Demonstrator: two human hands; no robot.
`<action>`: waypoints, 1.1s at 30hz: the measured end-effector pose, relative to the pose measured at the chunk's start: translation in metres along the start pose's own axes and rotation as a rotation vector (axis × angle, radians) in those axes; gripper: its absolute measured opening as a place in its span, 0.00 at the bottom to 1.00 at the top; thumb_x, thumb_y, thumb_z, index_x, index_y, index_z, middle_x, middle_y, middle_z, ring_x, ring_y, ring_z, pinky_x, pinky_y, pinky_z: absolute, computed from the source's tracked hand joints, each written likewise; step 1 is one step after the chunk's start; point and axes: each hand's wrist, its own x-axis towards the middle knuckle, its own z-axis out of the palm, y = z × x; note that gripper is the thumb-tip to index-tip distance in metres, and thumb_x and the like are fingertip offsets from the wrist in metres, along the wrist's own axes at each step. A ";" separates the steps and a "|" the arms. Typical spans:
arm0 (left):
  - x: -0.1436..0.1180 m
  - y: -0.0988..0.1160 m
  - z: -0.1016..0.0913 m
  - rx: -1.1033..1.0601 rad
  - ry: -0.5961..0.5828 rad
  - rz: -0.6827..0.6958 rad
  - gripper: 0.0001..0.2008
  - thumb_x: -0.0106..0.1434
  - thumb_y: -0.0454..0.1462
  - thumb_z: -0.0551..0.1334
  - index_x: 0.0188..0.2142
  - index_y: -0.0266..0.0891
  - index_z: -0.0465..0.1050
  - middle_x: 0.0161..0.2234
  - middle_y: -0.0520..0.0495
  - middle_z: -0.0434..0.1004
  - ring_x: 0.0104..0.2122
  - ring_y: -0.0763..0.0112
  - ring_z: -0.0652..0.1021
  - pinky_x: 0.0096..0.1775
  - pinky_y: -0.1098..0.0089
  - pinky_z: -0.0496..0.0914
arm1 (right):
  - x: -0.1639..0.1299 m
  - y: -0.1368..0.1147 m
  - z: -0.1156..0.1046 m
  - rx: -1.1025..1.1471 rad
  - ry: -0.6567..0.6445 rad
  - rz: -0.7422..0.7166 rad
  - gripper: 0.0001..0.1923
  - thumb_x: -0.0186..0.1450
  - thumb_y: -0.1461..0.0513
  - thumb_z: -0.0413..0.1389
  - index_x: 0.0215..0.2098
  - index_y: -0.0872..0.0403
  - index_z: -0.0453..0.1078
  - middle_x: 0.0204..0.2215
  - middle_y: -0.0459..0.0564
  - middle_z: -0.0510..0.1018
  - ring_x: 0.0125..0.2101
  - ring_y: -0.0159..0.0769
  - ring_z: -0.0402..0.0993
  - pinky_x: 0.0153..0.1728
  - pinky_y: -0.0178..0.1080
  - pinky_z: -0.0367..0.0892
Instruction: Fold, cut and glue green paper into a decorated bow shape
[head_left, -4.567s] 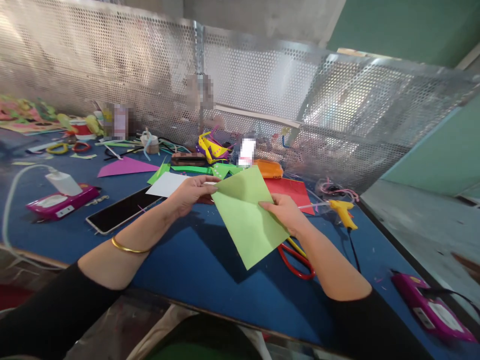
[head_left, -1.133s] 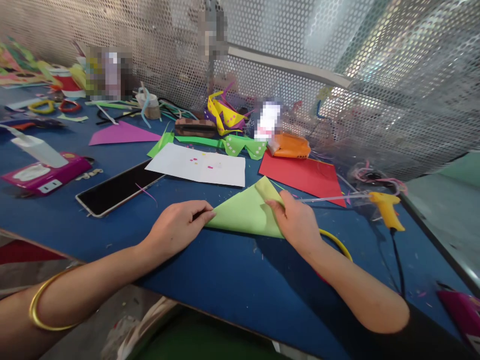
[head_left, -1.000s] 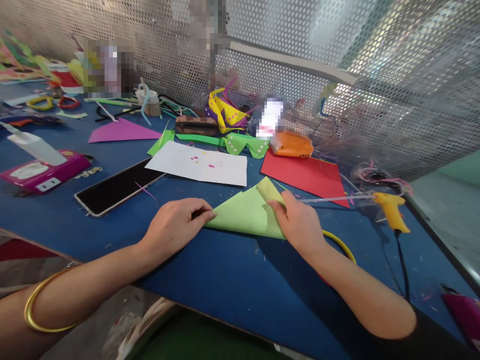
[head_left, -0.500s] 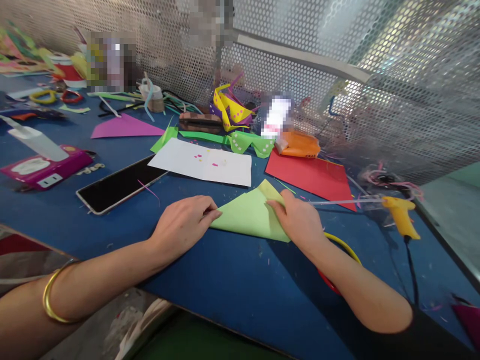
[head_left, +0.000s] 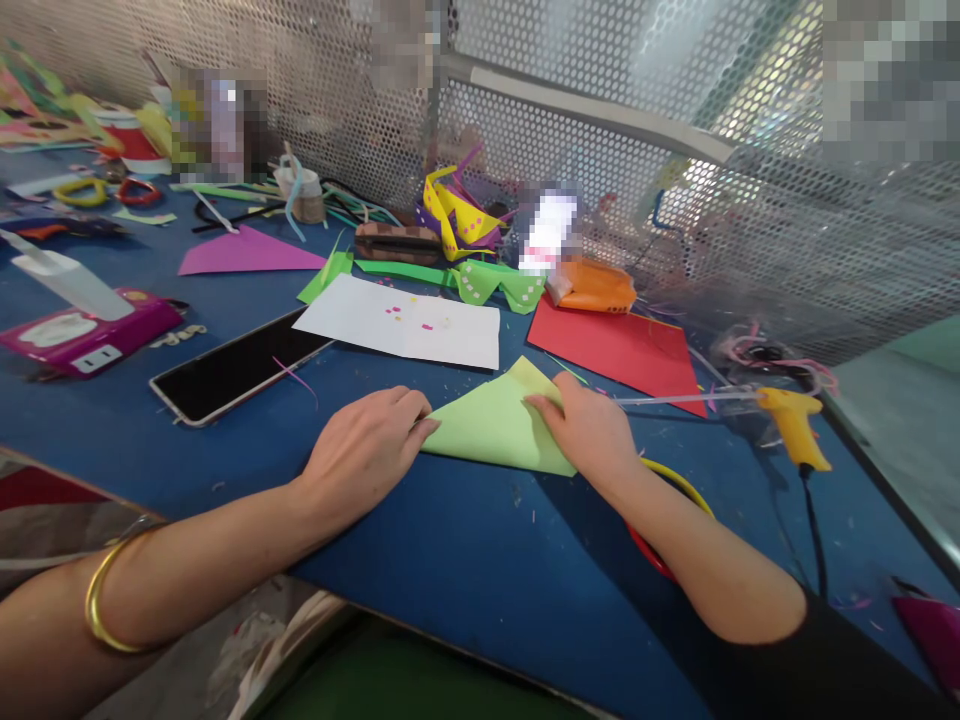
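A sheet of light green paper (head_left: 480, 428), folded over into a slanted shape, lies on the blue table (head_left: 450, 570) in front of me. My left hand (head_left: 371, 440) pinches its left corner between thumb and fingers. At the opposite end, my right hand (head_left: 589, 425) grips the paper's right edge, thumb on top; its other fingers are partly hidden. Just beyond the paper lie a white sheet (head_left: 450, 335) with small pink and yellow bits on it and a red sheet (head_left: 615, 350). Green paper glasses (head_left: 499, 285) rest behind the white sheet.
A yellow glue gun (head_left: 795, 425) with a clear glue stick lies at the right. Yellow and red loops (head_left: 679, 485) show beside my right forearm. To the left are a dark phone (head_left: 232, 370) and a magenta device (head_left: 90, 330). A perforated metal screen (head_left: 337, 110) stands behind.
Both hands keep their hold on the green paper in nearly the same pose. The whole view has shifted slightly; nothing else visibly differs.
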 end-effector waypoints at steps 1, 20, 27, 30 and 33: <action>0.000 0.001 0.000 0.011 0.001 0.000 0.12 0.70 0.40 0.51 0.36 0.39 0.72 0.34 0.46 0.75 0.36 0.60 0.76 0.34 0.65 0.63 | 0.000 0.000 -0.001 -0.002 -0.012 0.005 0.17 0.69 0.48 0.49 0.37 0.54 0.63 0.21 0.47 0.72 0.20 0.35 0.67 0.21 0.36 0.41; -0.004 0.002 -0.005 -0.227 0.024 -0.128 0.13 0.60 0.49 0.62 0.35 0.42 0.70 0.38 0.48 0.76 0.38 0.60 0.74 0.37 0.64 0.65 | 0.000 0.003 0.001 0.076 -0.016 0.045 0.19 0.69 0.46 0.48 0.39 0.53 0.65 0.24 0.50 0.75 0.27 0.43 0.72 0.23 0.36 0.44; 0.003 -0.002 -0.009 -0.408 -0.049 -0.192 0.17 0.56 0.52 0.63 0.34 0.43 0.70 0.33 0.50 0.79 0.32 0.62 0.77 0.34 0.65 0.67 | -0.007 0.005 -0.003 0.319 0.201 -0.055 0.27 0.69 0.41 0.38 0.37 0.53 0.65 0.21 0.48 0.71 0.24 0.39 0.68 0.24 0.35 0.50; 0.007 -0.004 -0.010 -0.499 -0.022 -0.176 0.26 0.51 0.54 0.66 0.43 0.41 0.71 0.41 0.45 0.80 0.39 0.57 0.78 0.38 0.62 0.71 | -0.015 0.004 -0.009 0.376 0.300 -0.092 0.30 0.69 0.40 0.36 0.37 0.54 0.65 0.19 0.46 0.69 0.21 0.37 0.66 0.23 0.35 0.52; 0.013 -0.004 -0.018 -0.604 -0.014 -0.165 0.40 0.43 0.53 0.71 0.54 0.39 0.68 0.50 0.38 0.77 0.49 0.51 0.76 0.47 0.58 0.71 | -0.023 0.006 -0.014 0.380 0.424 -0.107 0.31 0.69 0.40 0.37 0.37 0.54 0.68 0.19 0.47 0.70 0.21 0.36 0.67 0.24 0.35 0.55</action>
